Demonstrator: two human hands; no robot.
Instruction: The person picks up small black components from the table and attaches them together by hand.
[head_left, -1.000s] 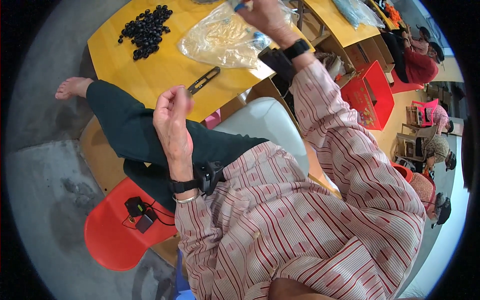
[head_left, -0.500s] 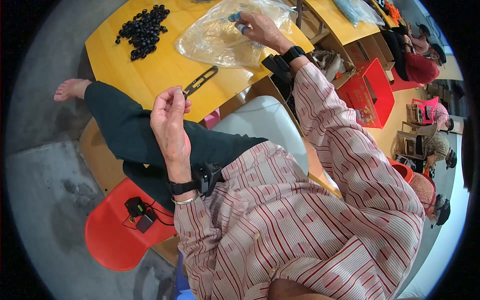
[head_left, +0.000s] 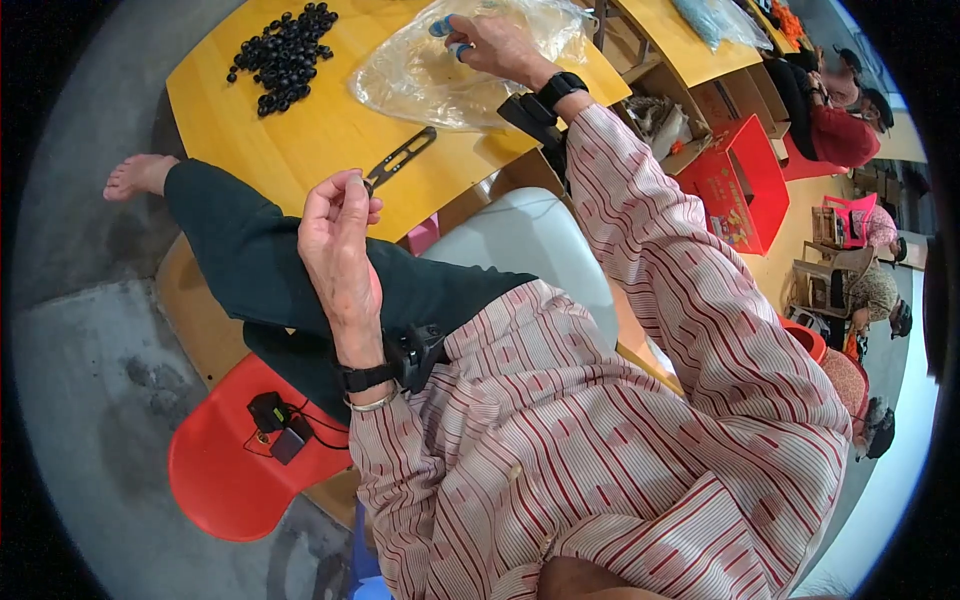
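Observation:
My left hand (head_left: 340,240) is closed above my bent leg, thumb and fingers pressed together at the table's near edge. A small dark bit shows at its fingertips, too small to name. Beside those fingertips is a long, flat black piece with slots (head_left: 402,157), over the yellow table (head_left: 290,150); whether the hand touches it I cannot tell. My right hand (head_left: 500,48), with blue covers on two fingertips, reaches over a clear plastic bag (head_left: 400,85). Its covered fingers are apart, with nothing visible between them. A pile of small black round parts (head_left: 285,55) lies at the far left of the table.
A red chair seat (head_left: 230,455) at lower left carries small black devices with cables. A pale grey chair seat (head_left: 535,240) is next to my leg. A red box (head_left: 735,185) and cardboard boxes stand to the right, and other people sit at the far right.
My right hand has moved left and slightly away from me over the plastic bag. My left hand has stayed nearly still, fingers closed.

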